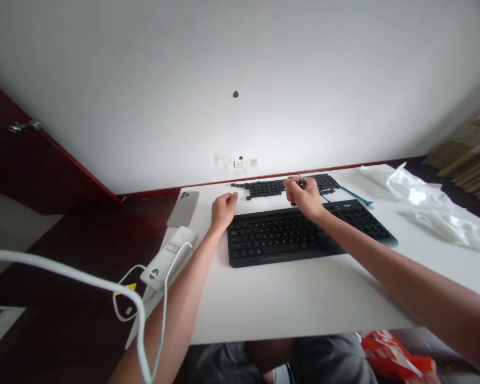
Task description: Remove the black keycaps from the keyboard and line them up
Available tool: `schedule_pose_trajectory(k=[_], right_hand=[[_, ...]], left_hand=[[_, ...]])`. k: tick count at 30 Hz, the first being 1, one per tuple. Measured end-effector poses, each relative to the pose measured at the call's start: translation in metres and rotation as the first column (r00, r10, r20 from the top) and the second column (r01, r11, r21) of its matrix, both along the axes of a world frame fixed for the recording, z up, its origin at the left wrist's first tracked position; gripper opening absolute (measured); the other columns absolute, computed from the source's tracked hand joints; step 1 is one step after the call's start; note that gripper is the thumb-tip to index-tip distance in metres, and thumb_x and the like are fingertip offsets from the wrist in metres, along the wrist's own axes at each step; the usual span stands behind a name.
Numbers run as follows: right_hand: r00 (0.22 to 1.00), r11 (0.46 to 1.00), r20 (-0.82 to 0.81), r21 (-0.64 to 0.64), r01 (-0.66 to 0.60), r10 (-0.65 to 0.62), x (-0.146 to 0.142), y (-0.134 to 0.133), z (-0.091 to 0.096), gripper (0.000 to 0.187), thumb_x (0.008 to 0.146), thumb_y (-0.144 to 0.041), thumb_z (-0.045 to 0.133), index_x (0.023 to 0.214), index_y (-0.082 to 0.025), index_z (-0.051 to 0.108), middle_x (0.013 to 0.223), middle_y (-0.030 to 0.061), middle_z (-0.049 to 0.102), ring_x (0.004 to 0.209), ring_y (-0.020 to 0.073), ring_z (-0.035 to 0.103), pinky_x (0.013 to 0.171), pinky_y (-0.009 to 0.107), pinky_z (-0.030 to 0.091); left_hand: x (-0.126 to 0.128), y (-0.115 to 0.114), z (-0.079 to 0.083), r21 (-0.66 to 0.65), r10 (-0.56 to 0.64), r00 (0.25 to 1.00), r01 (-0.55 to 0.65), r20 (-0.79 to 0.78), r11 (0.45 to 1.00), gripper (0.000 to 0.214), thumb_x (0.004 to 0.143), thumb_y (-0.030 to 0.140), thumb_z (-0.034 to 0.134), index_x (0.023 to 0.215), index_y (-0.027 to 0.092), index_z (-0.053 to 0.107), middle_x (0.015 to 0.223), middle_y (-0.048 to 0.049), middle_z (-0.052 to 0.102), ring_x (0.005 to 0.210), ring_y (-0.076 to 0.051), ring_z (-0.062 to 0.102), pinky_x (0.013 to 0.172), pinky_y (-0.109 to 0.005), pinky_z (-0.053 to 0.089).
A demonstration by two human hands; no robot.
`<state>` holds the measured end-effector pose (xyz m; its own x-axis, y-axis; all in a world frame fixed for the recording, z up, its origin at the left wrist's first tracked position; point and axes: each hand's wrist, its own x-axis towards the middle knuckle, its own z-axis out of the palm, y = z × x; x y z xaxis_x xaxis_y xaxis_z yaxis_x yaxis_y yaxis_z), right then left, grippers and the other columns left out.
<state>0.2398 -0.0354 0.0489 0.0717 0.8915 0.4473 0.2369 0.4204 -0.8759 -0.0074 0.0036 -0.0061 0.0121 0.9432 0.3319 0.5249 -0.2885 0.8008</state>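
Note:
A black keyboard point(282, 249) lies across the white table, its keys facing up. Behind it, loose black keycaps point(264, 188) are set out in rows, partly hidden by my right hand. My right hand point(306, 197) is closed above the keyboard's back edge. Dark bits show between its fingers and below them; they look like small black pieces, too small to name surely. By the keyboard's back left corner, my left hand point(223, 210) rests with its fingers curled closed. Whatever it holds, if anything, is hidden.
Along the table's left edge lie a phone point(183, 209) and a white power bank point(170, 256) with a white cable point(64, 271) rising toward me. A thin blue-green tool point(357, 196) lies behind the keyboard. Crumpled white plastic point(416, 186) covers the right side. Wall sockets point(246, 162) sit behind.

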Motion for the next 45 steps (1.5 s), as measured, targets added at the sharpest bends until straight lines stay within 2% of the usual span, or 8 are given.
schedule_pose_trajectory(k=[6,9,14,21,27,32,39,45], right_hand=[[0.954,0.977,0.210,0.049,0.206,-0.212,0.041,0.006,-0.020,0.044,0.091,-0.039,0.056,0.055,-0.022,0.039,0.053,-0.0034,0.035,0.056,0.0124,0.033,0.057,0.031,0.027],[0.950,0.978,0.234,0.045,0.204,-0.209,0.040,0.007,-0.023,0.043,0.091,-0.041,0.055,0.056,-0.021,0.040,0.055,-0.0033,0.035,0.057,0.0125,0.033,0.058,0.031,0.027],[0.937,0.983,0.295,0.077,0.169,-0.184,0.037,0.005,-0.022,0.040,0.090,-0.041,0.056,0.058,-0.020,0.044,0.059,-0.0031,0.033,0.059,0.0121,0.032,0.060,0.030,0.026],[0.934,0.982,0.303,0.078,0.174,-0.190,0.039,0.007,-0.025,0.039,0.091,-0.042,0.055,0.060,-0.019,0.047,0.058,-0.0033,0.034,0.059,0.0119,0.032,0.060,0.030,0.026],[0.927,0.981,0.320,0.077,0.178,-0.194,0.039,0.008,-0.026,0.040,0.091,-0.043,0.056,0.061,-0.018,0.048,0.059,-0.0038,0.033,0.059,0.0112,0.031,0.061,0.029,0.026],[0.930,0.983,0.318,0.079,0.166,-0.183,0.040,0.009,-0.026,0.041,0.091,-0.043,0.056,0.060,-0.019,0.045,0.058,-0.0032,0.033,0.059,0.0116,0.032,0.060,0.029,0.026],[0.935,0.984,0.308,0.069,0.163,-0.176,0.039,0.009,-0.025,0.038,0.090,-0.043,0.056,0.062,-0.018,0.052,0.059,-0.0024,0.034,0.059,0.0120,0.033,0.061,0.031,0.027],[0.936,0.985,0.305,0.060,0.163,-0.173,0.038,0.008,-0.024,0.039,0.090,-0.043,0.056,0.062,-0.018,0.051,0.059,-0.0017,0.036,0.059,0.0122,0.033,0.060,0.030,0.027]], left_hand=[[-0.001,-0.002,0.001,-0.049,-0.021,0.999,0.019,-0.028,0.999,0.044,0.095,0.052,0.052,0.068,0.018,0.059,0.063,0.0014,0.056,0.062,-0.013,0.048,0.064,-0.025,0.032],[0.000,-0.005,0.004,-0.077,-0.063,0.991,0.054,-0.119,0.996,0.025,0.092,0.042,0.060,0.097,0.023,0.075,0.076,0.0008,0.063,0.065,-0.013,0.053,0.067,-0.025,0.038],[0.005,-0.011,0.011,-0.036,-0.160,0.905,0.158,-0.394,0.987,0.042,0.094,0.027,0.057,0.134,0.033,0.069,0.113,-0.0045,0.065,0.079,-0.015,0.061,0.082,-0.028,0.048],[0.006,-0.015,0.015,-0.049,-0.167,0.830,0.167,-0.532,0.985,0.035,0.097,0.032,0.055,0.127,0.030,0.073,0.120,-0.0071,0.063,0.104,-0.023,0.067,0.098,-0.035,0.050],[0.008,-0.016,0.017,-0.050,-0.181,0.789,0.188,-0.587,0.981,0.051,0.098,0.026,0.050,0.148,0.034,0.057,0.142,-0.0050,0.058,0.114,-0.023,0.066,0.100,-0.034,0.052],[0.010,-0.016,0.018,-0.074,-0.187,0.750,0.182,-0.634,0.981,0.047,0.099,0.023,0.046,0.142,0.032,0.063,0.150,-0.0011,0.055,0.123,-0.025,0.063,0.104,-0.035,0.050],[0.007,-0.017,0.024,-0.014,-0.146,0.785,0.172,-0.602,0.985,0.026,0.095,0.024,0.056,0.111,0.026,0.075,0.130,-0.0030,0.068,0.107,-0.022,0.069,0.099,-0.034,0.053],[-0.004,-0.014,0.030,-0.001,-0.143,0.800,0.175,-0.583,0.985,0.030,0.090,0.018,0.060,0.116,0.027,0.073,0.126,-0.0034,0.069,0.100,-0.020,0.069,0.098,-0.033,0.052]])
